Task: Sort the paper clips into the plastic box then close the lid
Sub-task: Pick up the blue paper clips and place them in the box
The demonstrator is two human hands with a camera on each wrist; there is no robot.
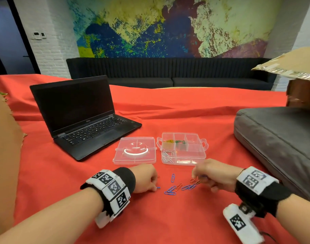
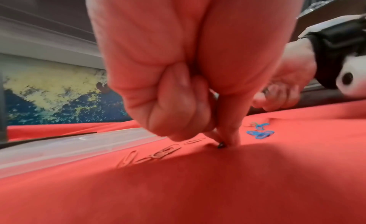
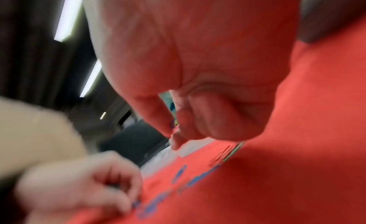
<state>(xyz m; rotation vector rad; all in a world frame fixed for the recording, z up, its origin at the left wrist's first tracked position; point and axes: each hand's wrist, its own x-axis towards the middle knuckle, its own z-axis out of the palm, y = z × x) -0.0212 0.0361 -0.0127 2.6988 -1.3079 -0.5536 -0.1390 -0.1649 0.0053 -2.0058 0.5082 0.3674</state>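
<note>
The plastic box (image 1: 183,148) sits open on the red-clothed tabletop (image 1: 168,217), its lid (image 1: 135,150) laid flat to the left so that every compartment can be reached from above. Yellow clips (image 1: 168,141) and green clips (image 1: 179,142) fill two far compartments, and silver clips (image 1: 167,155) lie in the near left one, so the sorting by colour looks partly done.

Just near of the box, the loose blue and red paper clips (image 1: 182,186) lie scattered between the two hands, close enough for either to gather without a long reach. A single blue clip (image 1: 172,177) lies a little apart, nearer the box. In the left wrist view a few red clips (image 2: 156,153) sit beside the lid's edge, hard to make out against the cloth.

The left hand (image 1: 145,178) is down on the cloth with its fingers curled, thumb and forefinger pinching the end of a blue clip (image 1: 158,187) at the left edge of the scatter; its grip is clenched on that clip, probably to lift it off the flat cloth. The right hand (image 1: 214,175) hovers at the right edge of the scatter, blurred; its fingers are bent, and something blue shows between thumb and fingertip in the right wrist view, but I cannot tell whether it truly holds a clip.

Farther out stand an open laptop (image 1: 83,113) to the left and a grey cushion (image 1: 277,143) to the right.
</note>
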